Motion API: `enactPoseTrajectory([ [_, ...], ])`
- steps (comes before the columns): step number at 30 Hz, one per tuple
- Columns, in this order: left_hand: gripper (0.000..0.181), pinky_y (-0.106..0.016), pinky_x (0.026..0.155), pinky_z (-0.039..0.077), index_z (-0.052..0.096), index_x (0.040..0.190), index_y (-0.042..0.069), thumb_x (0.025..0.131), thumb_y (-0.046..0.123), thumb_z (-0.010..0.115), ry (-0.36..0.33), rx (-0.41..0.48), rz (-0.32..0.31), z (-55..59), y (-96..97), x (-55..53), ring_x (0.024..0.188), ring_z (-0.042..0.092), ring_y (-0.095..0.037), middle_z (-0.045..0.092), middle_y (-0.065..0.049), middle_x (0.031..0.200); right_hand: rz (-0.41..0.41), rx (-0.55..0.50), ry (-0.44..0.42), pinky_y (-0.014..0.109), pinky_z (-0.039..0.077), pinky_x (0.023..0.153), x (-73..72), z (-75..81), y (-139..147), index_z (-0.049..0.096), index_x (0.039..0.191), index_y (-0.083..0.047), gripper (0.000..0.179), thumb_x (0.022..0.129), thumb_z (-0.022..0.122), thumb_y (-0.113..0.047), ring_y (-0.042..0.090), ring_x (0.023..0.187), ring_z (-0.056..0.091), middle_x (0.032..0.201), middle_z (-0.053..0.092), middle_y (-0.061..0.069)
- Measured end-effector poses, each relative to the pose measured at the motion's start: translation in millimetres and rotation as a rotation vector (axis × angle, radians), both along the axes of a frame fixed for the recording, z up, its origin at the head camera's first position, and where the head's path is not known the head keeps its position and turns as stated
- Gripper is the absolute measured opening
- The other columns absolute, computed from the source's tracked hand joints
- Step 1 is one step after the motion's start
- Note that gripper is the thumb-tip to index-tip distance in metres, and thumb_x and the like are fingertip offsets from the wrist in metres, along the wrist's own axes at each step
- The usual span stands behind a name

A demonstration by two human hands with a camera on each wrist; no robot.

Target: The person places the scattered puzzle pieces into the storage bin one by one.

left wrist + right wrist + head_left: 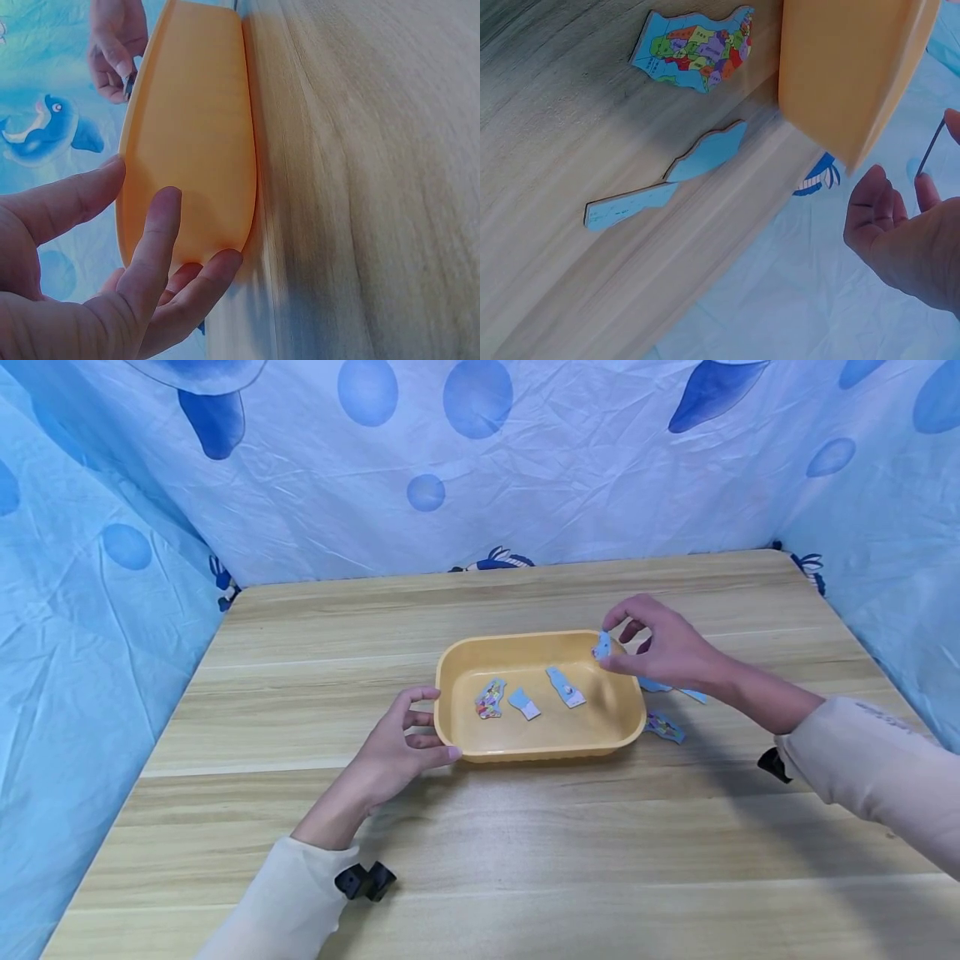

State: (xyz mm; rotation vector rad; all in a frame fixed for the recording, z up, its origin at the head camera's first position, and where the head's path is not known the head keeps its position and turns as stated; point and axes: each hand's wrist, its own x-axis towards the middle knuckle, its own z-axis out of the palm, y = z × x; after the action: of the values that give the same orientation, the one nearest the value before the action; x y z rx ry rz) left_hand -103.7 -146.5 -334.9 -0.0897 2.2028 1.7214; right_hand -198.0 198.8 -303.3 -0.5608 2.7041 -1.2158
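A yellow plastic tray [540,752] holds three flat map puzzle pieces: a multicoloured one [491,699], a small blue and white one [524,703] and a longer blue one [566,687]. My left hand [401,739] grips the tray's left end, thumb by the front rim and fingers spread along the outer wall, as the left wrist view also shows. Over the tray's far right corner, my right hand [660,643] pinches a small blue puzzle piece [602,646] between thumb and forefinger. The right wrist view shows that piece edge-on as a thin dark line.
On the wooden table [262,693], right of the tray, lie a colourful map piece [697,51] and two plain blue pieces, one leaf-shaped [709,152] and one a strip [628,207]. A blue cloth with sea pictures [570,477] hangs behind and along both sides.
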Motion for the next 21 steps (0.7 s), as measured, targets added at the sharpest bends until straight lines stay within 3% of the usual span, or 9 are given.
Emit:
enactPoseTrajectory([
  [8,0.081,-0.031,0.079,0.055,0.033,0.142,0.013,0.076,-0.003,0.078,0.001,0.013,-0.001,0.6,-0.2,0.8,0.102,0.063,-0.028,0.048,-0.021,0.129,0.044,0.037,0.008,0.039,0.046,0.074,-0.8,-5.7,-7.2,0.059,0.108,-0.008,0.033,0.08,0.077,-0.011,0.025,0.098,0.048,0.117,0.046,0.007],
  [17,0.081,-0.032,0.08,0.055,0.033,0.142,0.013,0.076,-0.003,0.077,0.012,0.01,-0.001,-0.2,-0.5,0.6,0.104,0.063,-0.029,0.048,-0.022,0.128,0.102,0.074,0.086,0.036,0.045,0.067,-4.4,-11.4,-8.9,0.06,0.104,-0.007,0.034,0.077,0.079,-0.009,0.026,0.096,0.045,0.114,0.045,0.01],
  [21,0.08,-0.032,0.08,0.055,0.033,0.141,0.012,0.076,-0.004,0.077,0.012,0.015,0.001,-0.5,0.1,0.9,0.104,0.063,-0.03,0.048,-0.022,0.128,0.123,0.099,0.098,0.039,0.042,0.072,-7.2,-15.7,-7.3,0.062,0.102,-0.008,0.032,0.076,0.079,-0.008,0.027,0.099,0.043,0.115,0.043,0.011],
])
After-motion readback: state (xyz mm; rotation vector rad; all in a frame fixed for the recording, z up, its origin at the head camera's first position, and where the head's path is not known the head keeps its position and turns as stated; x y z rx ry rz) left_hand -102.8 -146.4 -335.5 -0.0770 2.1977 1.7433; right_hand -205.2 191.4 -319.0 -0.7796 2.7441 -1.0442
